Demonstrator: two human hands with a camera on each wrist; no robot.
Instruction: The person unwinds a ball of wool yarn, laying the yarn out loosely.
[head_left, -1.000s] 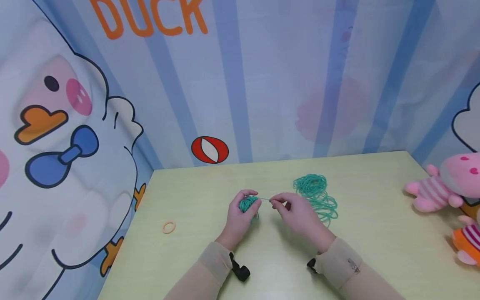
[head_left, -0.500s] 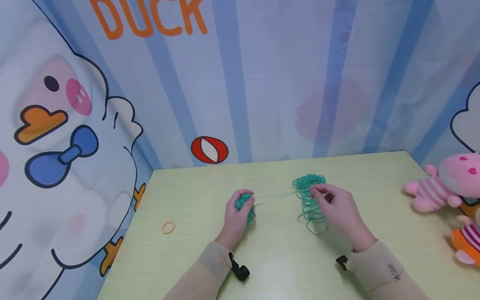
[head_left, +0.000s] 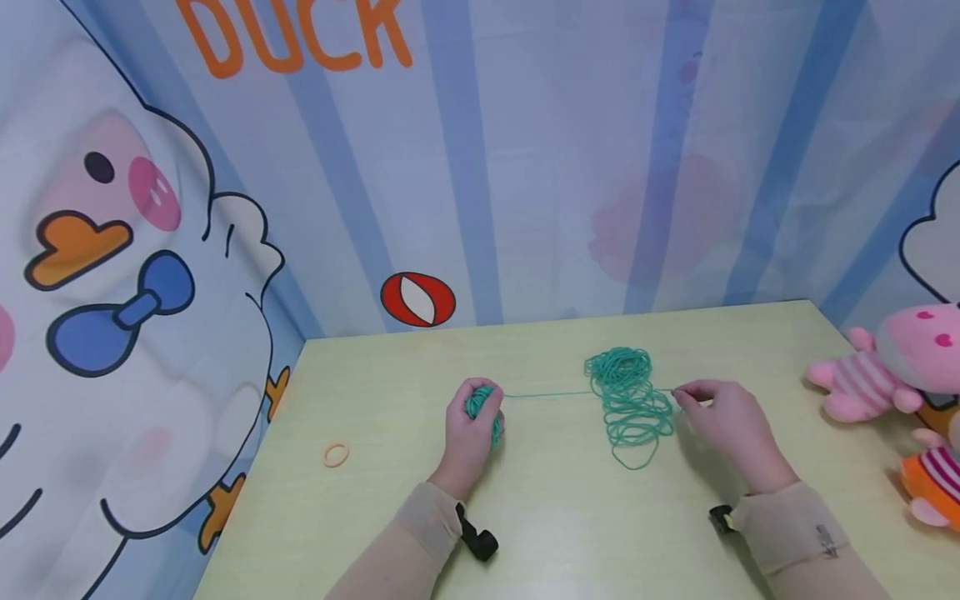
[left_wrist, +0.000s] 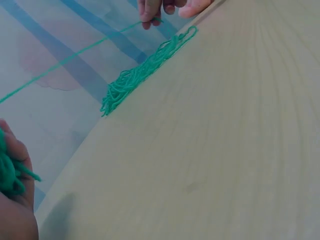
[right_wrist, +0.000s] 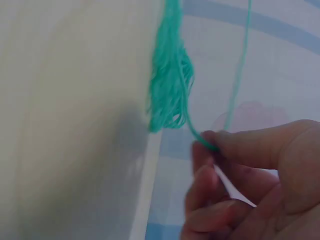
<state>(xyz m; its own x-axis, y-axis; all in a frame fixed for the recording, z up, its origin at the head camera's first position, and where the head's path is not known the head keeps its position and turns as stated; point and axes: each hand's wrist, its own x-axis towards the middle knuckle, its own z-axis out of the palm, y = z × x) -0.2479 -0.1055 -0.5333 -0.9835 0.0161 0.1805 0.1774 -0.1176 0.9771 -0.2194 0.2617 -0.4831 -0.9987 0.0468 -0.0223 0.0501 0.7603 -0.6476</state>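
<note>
One roundish green yarn bundle (head_left: pixel 477 404) gripped in left hand (head_left: pixel 467 433), thin green yarn strand (head_left: pixel 547 395) pinched by right hand (head_left: pixel 731 425); probably featherlight, kinda squishy, so pinch single strands.

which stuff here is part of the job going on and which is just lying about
In the job:
- green yarn bundle, held in the left hand
- yarn strand, pinched by the right hand
- loose green yarn pile, between the hands

Apparently just lying about:
- orange ring
- pink striped plush toy
- orange plush toy, partly out of frame
</note>
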